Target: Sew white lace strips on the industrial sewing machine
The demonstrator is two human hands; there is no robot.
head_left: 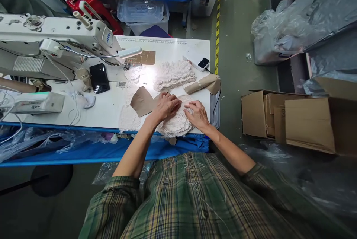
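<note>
From where I stand, taking twelve as the far side, the cream, lacy fabric pile (177,126) lies at the near edge of the white, flat-topped counter (111,110), under the person's hands. It is soft and pale, a loose stack of thin layers slightly fanned toward six o'clock, with frilly, uneven rims and an openwork texture. The left hand (166,105) rests at its eleven, fingers bent and close together; whether they pinch a layer I can't tell. The right hand (198,114) is at two, fingers loosely curled, with thumb and forefinger a little apart at the lace. At twelve sits a second cream lace stack (174,76), its scalloped edges in wavy rows. A flat, angular brown fabric piece (141,102) lies at ten, and a rolled brown cloth bundle (202,84) at one.
</note>
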